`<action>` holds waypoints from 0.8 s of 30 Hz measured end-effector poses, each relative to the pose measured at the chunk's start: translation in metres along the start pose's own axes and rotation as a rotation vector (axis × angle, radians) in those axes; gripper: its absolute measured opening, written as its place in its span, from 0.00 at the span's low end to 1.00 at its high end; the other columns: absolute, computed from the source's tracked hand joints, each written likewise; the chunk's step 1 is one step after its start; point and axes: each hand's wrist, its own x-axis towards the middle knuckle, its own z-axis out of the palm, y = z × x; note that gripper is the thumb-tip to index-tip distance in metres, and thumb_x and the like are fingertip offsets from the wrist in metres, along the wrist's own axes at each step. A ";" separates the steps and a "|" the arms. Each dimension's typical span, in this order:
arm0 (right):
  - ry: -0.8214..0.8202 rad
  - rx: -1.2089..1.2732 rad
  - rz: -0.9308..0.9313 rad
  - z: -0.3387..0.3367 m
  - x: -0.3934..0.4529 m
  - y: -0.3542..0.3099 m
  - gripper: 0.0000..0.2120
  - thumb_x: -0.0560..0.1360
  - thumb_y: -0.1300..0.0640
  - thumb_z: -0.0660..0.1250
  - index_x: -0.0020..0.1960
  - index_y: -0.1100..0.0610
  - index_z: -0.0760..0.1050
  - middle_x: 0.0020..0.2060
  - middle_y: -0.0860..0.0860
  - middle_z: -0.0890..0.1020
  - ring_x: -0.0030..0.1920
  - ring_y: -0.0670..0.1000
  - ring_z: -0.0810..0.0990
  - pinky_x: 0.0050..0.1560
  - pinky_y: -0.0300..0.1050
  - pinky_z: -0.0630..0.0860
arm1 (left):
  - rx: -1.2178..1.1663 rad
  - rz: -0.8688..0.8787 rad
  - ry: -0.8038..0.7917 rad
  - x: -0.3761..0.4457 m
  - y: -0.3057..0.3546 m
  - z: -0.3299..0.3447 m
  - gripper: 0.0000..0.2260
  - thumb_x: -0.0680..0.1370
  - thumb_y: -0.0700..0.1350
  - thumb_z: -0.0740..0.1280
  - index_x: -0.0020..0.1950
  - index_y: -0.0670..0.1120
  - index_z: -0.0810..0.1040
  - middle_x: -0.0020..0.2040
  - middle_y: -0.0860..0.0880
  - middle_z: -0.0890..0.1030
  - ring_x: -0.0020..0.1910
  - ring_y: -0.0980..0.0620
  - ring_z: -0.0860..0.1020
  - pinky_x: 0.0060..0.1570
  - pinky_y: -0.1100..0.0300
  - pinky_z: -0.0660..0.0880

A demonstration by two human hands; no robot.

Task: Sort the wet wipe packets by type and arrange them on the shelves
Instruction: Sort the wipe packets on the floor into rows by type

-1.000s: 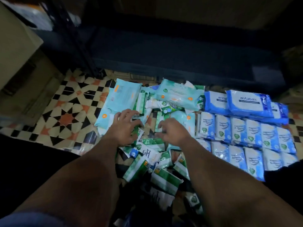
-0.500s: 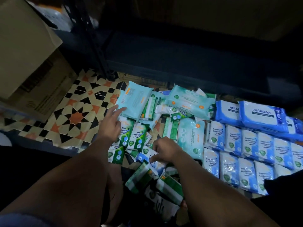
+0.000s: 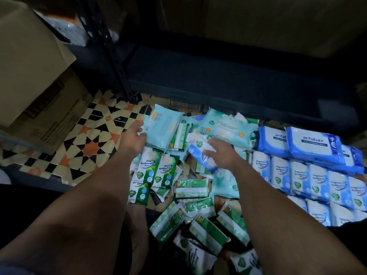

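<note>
The right hand (image 3: 222,153) holds a blue-and-white wipe packet (image 3: 200,157), its fingers (image 3: 210,148) curled over the top face, lifted above the loose heap of packets on the patterned tile floor (image 3: 75,155). Left of that blue packet, the left hand (image 3: 133,139) grips the near left edge of a large pale-teal packet (image 3: 164,128), its fingers tucked at the edge and mostly hidden. Just below the blue packet stand two green packets (image 3: 156,169) reading "Pine Antibacterial Wipes", with more green ones scattered nearer the person. Right of it, blue packets (image 3: 297,173) marked "Fragrance Antibacterial" lie in neat rows, and behind them are darker blue packs (image 3: 313,143) labelled "antabax". Behind the blue packet another teal pack (image 3: 226,128) reads "ANTIBACTERIAL". Far left of it a cardboard box (image 3: 39,96) stands, contents unseen. Beyond the heap a dark metal shelf (image 3: 218,80) is visible.
</note>
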 end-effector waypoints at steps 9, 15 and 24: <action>0.351 -0.411 -0.058 -0.063 0.041 -0.036 0.18 0.82 0.57 0.53 0.71 0.51 0.65 0.55 0.54 0.77 0.58 0.59 0.74 0.61 0.58 0.59 | -0.015 -0.010 0.086 0.033 0.023 0.001 0.14 0.82 0.41 0.63 0.68 0.46 0.75 0.57 0.47 0.80 0.51 0.45 0.79 0.49 0.60 0.75; 0.305 -0.584 0.082 -0.060 0.056 -0.014 0.28 0.82 0.38 0.54 0.76 0.53 0.61 0.67 0.59 0.71 0.66 0.60 0.72 0.67 0.61 0.59 | 0.374 0.034 -0.124 0.034 0.037 0.039 0.43 0.70 0.72 0.68 0.79 0.60 0.55 0.79 0.43 0.59 0.75 0.36 0.63 0.72 0.36 0.63; 0.168 -0.634 0.108 -0.051 0.067 0.027 0.61 0.60 0.25 0.73 0.80 0.48 0.48 0.80 0.54 0.53 0.79 0.60 0.52 0.75 0.67 0.53 | 0.663 -0.002 -0.096 0.031 0.036 0.069 0.49 0.70 0.69 0.70 0.80 0.59 0.45 0.80 0.40 0.49 0.78 0.37 0.51 0.73 0.36 0.53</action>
